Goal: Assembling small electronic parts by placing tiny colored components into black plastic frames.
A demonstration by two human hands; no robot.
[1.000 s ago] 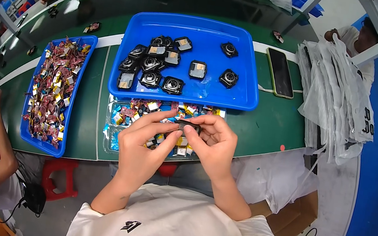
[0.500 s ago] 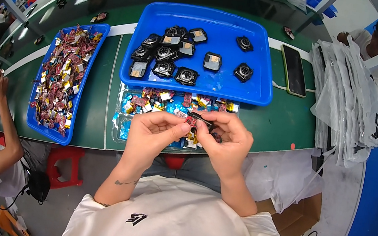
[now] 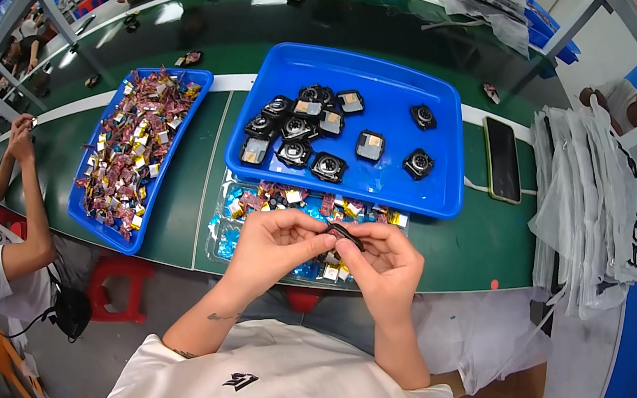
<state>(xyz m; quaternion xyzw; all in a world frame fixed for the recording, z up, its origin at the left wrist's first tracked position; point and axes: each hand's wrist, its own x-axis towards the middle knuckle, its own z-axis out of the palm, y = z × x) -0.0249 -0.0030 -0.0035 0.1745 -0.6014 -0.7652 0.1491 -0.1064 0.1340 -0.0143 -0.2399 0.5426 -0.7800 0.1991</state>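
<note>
Both of my hands meet over the near edge of the bench. Pinched between their fingertips is a small black watch case (image 3: pixel 346 237), tilted and partly covered by the fingers. My left hand (image 3: pixel 273 246) grips its left end with thumb and forefinger. My right hand (image 3: pixel 384 266) closes on the other end, its thumb against the case. Beneath the hands lies a clear plastic tray (image 3: pixel 216 226) of small red, white, yellow and blue parts. Just beyond stands a blue tray (image 3: pixel 391 186) with several black watch cases (image 3: pixel 298 128), some showing round backs, others grey and gold insides.
A narrower blue tray (image 3: pixel 191 122) heaped with red and yellow electronic parts stands left. To the right lie a phone (image 3: pixel 501 160) and a stack of clear plastic bags (image 3: pixel 585 200). Co-workers sit at left and far side; a red stool (image 3: pixel 117 288) is below the bench.
The view has shifted, so the bench sits lower and further right. A red circuit piece that showed between my fingertips is now out of sight; the black case has turned in my fingers.
</note>
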